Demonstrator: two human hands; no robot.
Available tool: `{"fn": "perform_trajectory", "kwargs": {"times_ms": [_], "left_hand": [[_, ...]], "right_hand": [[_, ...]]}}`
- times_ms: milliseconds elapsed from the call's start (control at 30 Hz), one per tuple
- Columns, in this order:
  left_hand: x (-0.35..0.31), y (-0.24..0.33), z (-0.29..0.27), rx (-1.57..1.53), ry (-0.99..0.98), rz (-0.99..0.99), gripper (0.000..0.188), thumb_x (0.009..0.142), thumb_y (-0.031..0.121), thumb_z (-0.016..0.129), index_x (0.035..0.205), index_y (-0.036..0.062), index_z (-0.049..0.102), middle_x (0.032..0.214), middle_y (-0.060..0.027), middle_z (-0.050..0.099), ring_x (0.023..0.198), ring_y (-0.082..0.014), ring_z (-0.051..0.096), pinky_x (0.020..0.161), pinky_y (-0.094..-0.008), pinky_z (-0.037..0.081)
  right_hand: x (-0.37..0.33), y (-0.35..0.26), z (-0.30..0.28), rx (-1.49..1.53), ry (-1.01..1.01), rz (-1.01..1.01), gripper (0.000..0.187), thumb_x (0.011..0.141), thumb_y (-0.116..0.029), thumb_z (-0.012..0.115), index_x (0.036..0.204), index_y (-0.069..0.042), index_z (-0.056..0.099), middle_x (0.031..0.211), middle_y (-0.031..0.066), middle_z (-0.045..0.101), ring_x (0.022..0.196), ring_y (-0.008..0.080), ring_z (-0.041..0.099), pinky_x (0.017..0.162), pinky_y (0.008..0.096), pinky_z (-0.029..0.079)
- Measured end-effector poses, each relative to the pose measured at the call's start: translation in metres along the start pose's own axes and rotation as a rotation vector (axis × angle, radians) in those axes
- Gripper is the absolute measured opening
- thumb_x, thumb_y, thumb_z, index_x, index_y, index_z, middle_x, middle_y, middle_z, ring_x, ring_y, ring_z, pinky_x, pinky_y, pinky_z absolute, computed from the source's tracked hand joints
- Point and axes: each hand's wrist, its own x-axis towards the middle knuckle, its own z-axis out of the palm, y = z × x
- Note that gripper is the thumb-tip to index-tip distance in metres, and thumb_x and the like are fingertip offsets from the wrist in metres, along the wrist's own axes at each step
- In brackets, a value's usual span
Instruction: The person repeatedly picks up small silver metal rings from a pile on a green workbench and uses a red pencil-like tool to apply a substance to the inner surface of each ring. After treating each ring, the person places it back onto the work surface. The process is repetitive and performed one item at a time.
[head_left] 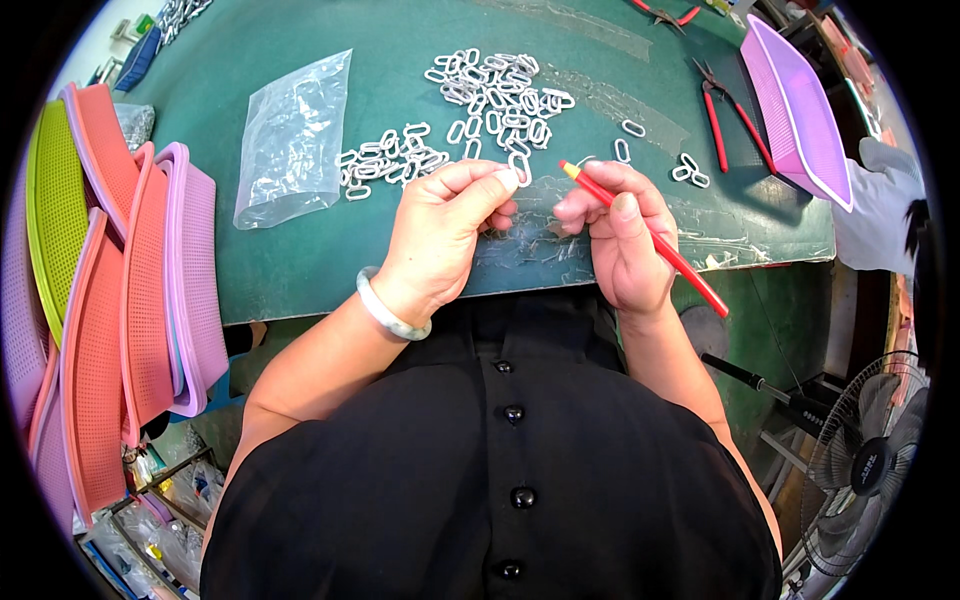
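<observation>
Pinched between the thumb and forefinger of my left hand [440, 225] is a small oval metal link [527, 174]. My right hand [635, 240] grips a slim red pencil-like stick [690, 275] with a yellow end, which points up and left toward the link without touching it. A thin curved line shows by the right fingertips; I cannot make out what it is. Beyond both hands lies a heap of similar links [510, 98], with a smaller cluster [385, 160] to its left. A few loose links [633, 128] lie to the right.
Left of the links is a clear plastic bag [295, 140] on the green table [400, 40]. Red-handled pliers [716, 130] lie near a lilac basket [790, 110] at the right. Coloured baskets [95, 300] are stacked at the left; a fan [870, 465] stands lower right.
</observation>
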Motion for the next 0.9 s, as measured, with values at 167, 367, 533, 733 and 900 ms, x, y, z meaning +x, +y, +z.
{"fn": "perform_trajectory", "kwargs": {"times_ms": [167, 367, 533, 733, 900], "left_hand": [[-0.004, 0.0, 0.003, -0.096, -0.005, -0.035, 0.01, 0.081, 0.01, 0.059, 0.086, 0.0016, 0.062, 0.073, -0.002, 0.059, 0.063, -0.0085, 0.052, 0.059, -0.021, 0.042], [-0.008, -0.002, 0.0, -0.121, -0.054, -0.055, 0.01, 0.081, 0.01, 0.059, 0.086, 0.0016, 0.062, 0.075, -0.0024, 0.059, 0.063, -0.0084, 0.052, 0.059, -0.021, 0.042], [-0.012, 0.0, -0.001, -0.1, -0.083, -0.05, 0.01, 0.08, 0.01, 0.06, 0.086, 0.0014, 0.062, 0.075, -0.002, 0.059, 0.064, -0.0077, 0.052, 0.059, -0.0208, 0.042], [-0.014, 0.0, -0.004, -0.023, -0.089, 0.016, 0.01, 0.08, 0.008, 0.059, 0.087, 0.0016, 0.063, 0.078, -0.0014, 0.058, 0.067, -0.0071, 0.051, 0.061, -0.0204, 0.042], [-0.015, -0.002, -0.007, 0.0, -0.09, 0.065, 0.011, 0.08, 0.006, 0.058, 0.088, 0.0005, 0.063, 0.084, -0.0022, 0.056, 0.07, -0.0076, 0.051, 0.061, -0.0208, 0.041]], "right_hand": [[0.006, 0.0, 0.012, -0.327, -0.003, -0.14, 0.037, 0.076, -0.002, 0.059, 0.112, -0.005, 0.051, 0.102, 0.007, 0.059, 0.084, 0.0115, 0.053, 0.071, 0.0232, 0.043], [0.011, 0.002, 0.019, -0.413, -0.106, -0.149, 0.047, 0.072, 0.01, 0.057, 0.116, -0.001, 0.045, 0.108, 0.0132, 0.055, 0.095, 0.0165, 0.054, 0.076, 0.0273, 0.042], [0.012, 0.007, 0.023, -0.223, -0.113, -0.103, 0.042, 0.073, 0.011, 0.055, 0.112, -0.004, 0.049, 0.103, 0.0096, 0.057, 0.092, 0.0144, 0.055, 0.075, 0.0254, 0.045], [0.012, 0.009, 0.024, -0.133, -0.092, -0.016, 0.039, 0.076, 0.011, 0.053, 0.112, -0.002, 0.049, 0.101, 0.0109, 0.057, 0.089, 0.0153, 0.056, 0.077, 0.0271, 0.046], [0.013, 0.009, 0.028, -0.077, -0.084, 0.0, 0.037, 0.076, 0.01, 0.053, 0.112, -0.001, 0.049, 0.1, 0.0116, 0.058, 0.089, 0.0154, 0.056, 0.078, 0.0275, 0.046]]}}
